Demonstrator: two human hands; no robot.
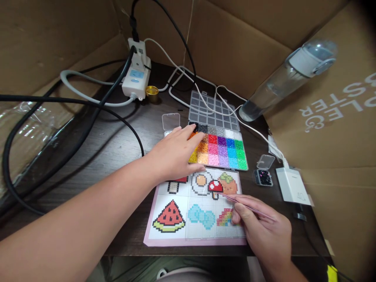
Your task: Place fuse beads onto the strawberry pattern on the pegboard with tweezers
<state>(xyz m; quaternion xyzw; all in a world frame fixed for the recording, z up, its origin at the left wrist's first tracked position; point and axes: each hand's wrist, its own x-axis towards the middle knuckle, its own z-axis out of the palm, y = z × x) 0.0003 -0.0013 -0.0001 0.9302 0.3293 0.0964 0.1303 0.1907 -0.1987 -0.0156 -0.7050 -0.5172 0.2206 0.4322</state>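
Note:
My left hand (175,153) reaches forward, fingers loosely stretched, its tips resting on the left edge of a compartment tray of coloured beads (225,150). My right hand (263,225) pinches thin pink tweezers (246,204), whose tip points at a red mushroom bead picture (216,187). Both hands are over a clear pegboard on a pattern sheet (195,207) showing a watermelon (169,216), a fried egg, a blue bow and a rainbow.
The tray's clear lid (214,111) stands open behind it. A white power strip (135,74) with black and white cables lies at the back left beside a gold cap (152,91). A clear bottle (289,76), a white charger (292,185) and small bead boxes (263,177) sit right. Cardboard walls surround the dark table.

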